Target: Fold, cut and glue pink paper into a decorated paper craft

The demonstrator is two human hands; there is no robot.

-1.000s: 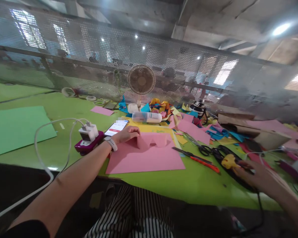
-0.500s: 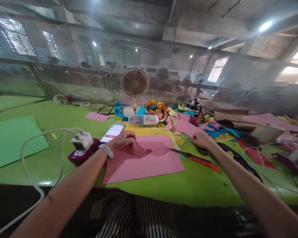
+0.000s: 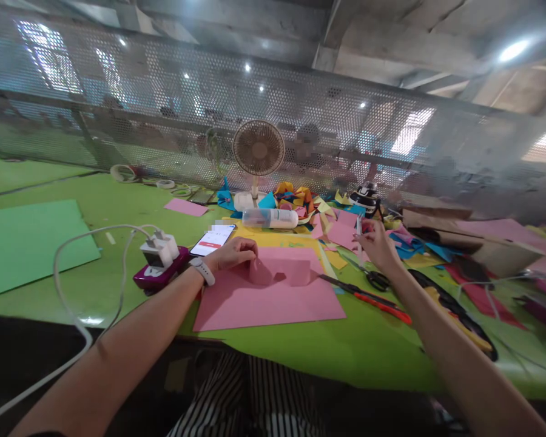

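My left hand [image 3: 237, 252], with a white watch on its wrist, is closed in a pinch at the upper left of a folded pink paper piece [image 3: 300, 271]. That piece stands up from a flat pink sheet [image 3: 268, 309]. My right hand [image 3: 378, 243] is raised to the right, fingers closed on a slim silver-white tool [image 3: 358, 233] held upright; its exact kind is not clear. Below that hand lie black-handled scissors [image 3: 377, 279]. A long black tool with an orange-red handle [image 3: 382, 305] points toward the pink sheet.
A phone [image 3: 213, 240] and a purple power strip [image 3: 152, 278] with white plugs and cables are at left. Behind the sheet lie a clear bottle [image 3: 269, 218], a small fan [image 3: 258, 149] and coloured paper scraps [image 3: 293, 197]. A yellow-black tool [image 3: 459, 318] lies right.
My right hand has lifted from the table beside the scissors and now holds the slim tool upright. My left hand keeps its pinch on the pink piece. The view has shifted slightly.
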